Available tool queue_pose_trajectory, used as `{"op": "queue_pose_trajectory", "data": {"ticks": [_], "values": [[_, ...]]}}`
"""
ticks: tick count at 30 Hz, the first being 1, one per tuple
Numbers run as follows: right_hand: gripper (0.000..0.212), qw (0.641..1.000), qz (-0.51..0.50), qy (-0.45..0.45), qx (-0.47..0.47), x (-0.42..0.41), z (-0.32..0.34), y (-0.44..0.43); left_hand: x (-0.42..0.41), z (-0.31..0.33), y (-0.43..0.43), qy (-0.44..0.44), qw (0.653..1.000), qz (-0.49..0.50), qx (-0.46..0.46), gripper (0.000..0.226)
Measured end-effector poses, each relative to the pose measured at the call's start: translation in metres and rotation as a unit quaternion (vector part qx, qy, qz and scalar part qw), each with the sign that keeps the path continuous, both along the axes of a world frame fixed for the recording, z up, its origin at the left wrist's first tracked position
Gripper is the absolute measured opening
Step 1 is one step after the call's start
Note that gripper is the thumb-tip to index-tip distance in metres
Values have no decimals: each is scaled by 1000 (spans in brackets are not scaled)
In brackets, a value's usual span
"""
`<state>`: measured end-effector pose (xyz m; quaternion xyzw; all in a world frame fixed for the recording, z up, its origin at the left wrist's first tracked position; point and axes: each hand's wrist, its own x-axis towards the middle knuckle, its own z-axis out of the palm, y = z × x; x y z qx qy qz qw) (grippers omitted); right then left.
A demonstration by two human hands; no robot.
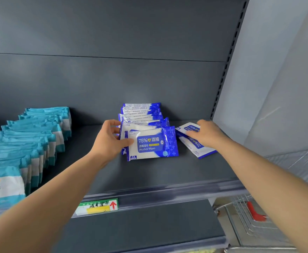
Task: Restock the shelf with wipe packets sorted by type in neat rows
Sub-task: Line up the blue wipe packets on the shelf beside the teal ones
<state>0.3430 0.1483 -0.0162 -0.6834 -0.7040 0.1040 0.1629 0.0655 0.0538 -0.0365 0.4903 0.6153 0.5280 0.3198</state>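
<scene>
left hand [109, 141] grips the front of about seven glossy blue packets [150, 143]; right hand [208, 134] covers two flat packets [203, 152], grip unclear.

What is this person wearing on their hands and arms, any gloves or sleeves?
Nothing that shows. The left hand and right hand are bare, with no gloves, rings or watch in view. The left forearm and right forearm are uncovered up to the picture's edge, so no sleeve shows.
</scene>
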Motion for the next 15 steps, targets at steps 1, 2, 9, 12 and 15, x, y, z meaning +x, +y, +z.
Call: {"op": "queue_pose_trajectory", "data": {"ticks": [1, 2, 9, 12, 15], "values": [[45, 999, -6, -22, -25, 6, -2, 4, -1, -1, 1, 0, 1000, 0, 1, 59], [42, 999, -10, -20, -41, 10, -4, 7, -1, -1, 1, 2, 1000, 0, 2, 60], [49, 985, -19, 85, -150, 8, 9, 6, -1, -1, 2, 9, 1000, -2, -4, 62], [41, 986, -1, 62, -156, 3, 11, -2, 1, 1, 1, 18, 1000, 0, -2, 62], [37, 984, -5, 110, -142, 4, 10, -5, 2, 0, 0, 19, 1000, 6, -3, 63]]}}
